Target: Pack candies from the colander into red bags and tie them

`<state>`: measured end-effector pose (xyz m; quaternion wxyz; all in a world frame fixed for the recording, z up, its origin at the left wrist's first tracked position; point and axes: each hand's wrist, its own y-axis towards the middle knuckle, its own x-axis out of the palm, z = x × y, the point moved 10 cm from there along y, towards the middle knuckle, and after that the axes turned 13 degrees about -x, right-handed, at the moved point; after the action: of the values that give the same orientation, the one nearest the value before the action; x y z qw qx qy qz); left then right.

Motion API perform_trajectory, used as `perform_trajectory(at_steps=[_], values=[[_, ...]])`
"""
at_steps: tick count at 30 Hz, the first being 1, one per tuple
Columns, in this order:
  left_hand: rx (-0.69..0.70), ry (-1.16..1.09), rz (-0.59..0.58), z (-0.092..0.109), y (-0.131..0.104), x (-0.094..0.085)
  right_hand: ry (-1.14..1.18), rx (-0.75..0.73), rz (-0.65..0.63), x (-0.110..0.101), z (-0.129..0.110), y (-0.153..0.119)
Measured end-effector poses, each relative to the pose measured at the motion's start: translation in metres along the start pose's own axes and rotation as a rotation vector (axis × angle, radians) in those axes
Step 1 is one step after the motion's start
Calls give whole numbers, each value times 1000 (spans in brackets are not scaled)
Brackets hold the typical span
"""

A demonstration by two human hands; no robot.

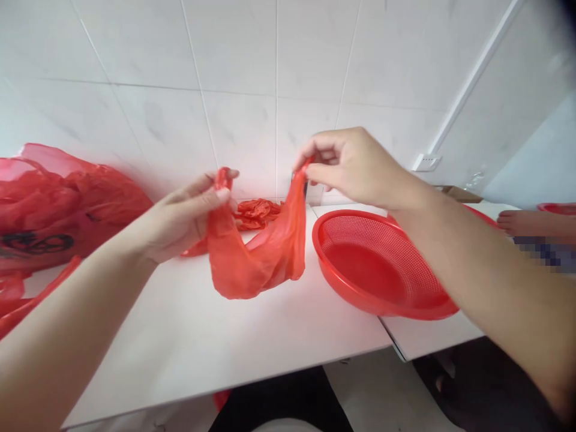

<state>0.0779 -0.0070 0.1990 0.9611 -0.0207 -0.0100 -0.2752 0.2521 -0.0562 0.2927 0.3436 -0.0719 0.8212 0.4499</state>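
Note:
A red plastic bag (256,267) hangs in a U shape between my two hands, above the white table. My left hand (186,210) is closed on one upper end, thumb against fingers. At the other upper end, my right hand (344,165) pinches the bag between thumb and fingertips. The bag's lower part sags and looks slack; whether anything is inside I cannot tell. Behind it, a crumpled red plastic bag (258,210) lies near the wall. A red perforated basket (382,258) stands on the table below my right forearm.
A big heap of red plastic bags (67,204), with dark print on one, fills the left side. The white table (180,342) meets a second table at a seam under the basket. A wall socket (426,162) sits at back right. Another person's arm (540,225) rests at far right.

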Motion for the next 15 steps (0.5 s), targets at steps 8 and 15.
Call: perform_trajectory(at_steps=[8, 15], values=[[-82, 280, -94, -25, 15, 37, 437, -224, -29, 83, -35, 28], [-243, 145, 17, -60, 9, 6, 581, 117, -141, 130, 37, -22]])
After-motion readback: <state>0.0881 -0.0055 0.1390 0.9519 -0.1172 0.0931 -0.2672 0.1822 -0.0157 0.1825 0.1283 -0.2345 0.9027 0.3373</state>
